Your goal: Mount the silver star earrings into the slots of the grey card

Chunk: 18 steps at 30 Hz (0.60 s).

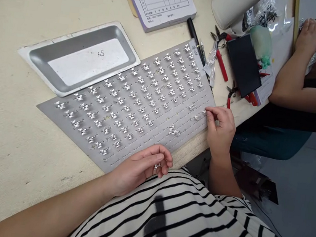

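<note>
A grey slotted ring board point(173, 112) lies on the table, with rows of silver rings point(120, 100) standing in its slits. At its right edge my right hand point(220, 128) pinches a small silver ring point(204, 111) between thumb and fingertips, just over the board. My left hand point(143, 166) is curled at the board's near edge, palm partly up, around another silver ring point(157, 167). Whether that ring is worn or held loosely is hard to see. Several loose rings point(174, 131) lie on the board between my hands, over slits without rings.
Behind the board sits a shallow silver tray point(122, 33). A form pad point(166, 4), a black marker point(193, 30), red-handled pliers point(221, 64) and a black box point(243, 65) lie farther back. A co-worker's arm point(293, 73) rests on the table at the right.
</note>
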Motion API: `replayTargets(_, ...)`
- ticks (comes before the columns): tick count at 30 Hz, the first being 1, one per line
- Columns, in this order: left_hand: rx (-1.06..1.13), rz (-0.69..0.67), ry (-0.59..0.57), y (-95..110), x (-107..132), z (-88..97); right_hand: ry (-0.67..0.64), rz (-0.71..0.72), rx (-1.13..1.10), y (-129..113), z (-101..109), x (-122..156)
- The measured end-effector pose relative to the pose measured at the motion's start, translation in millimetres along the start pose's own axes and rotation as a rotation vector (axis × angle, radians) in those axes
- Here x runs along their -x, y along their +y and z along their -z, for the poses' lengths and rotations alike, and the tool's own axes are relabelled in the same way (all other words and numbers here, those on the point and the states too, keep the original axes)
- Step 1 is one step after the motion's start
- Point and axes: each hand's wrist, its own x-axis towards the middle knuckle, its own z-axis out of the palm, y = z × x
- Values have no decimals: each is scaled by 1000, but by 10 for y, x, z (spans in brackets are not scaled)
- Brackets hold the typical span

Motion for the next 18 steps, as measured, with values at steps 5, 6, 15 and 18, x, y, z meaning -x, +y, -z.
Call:
replayTargets(5,-1,11,11,1,4,-2,23,67,16,-50,56,-10)
replayTargets(6,-2,11,12,5,8,-7,3,70,17,-63,67,-17)
replayTargets(15,-7,-5,-7,16,-3,-11,25,-56,-159,-178,27,-48)
replayTargets(18,0,-7,-4,11,-9,-9,50,-115,-348,-205,-104,-108)
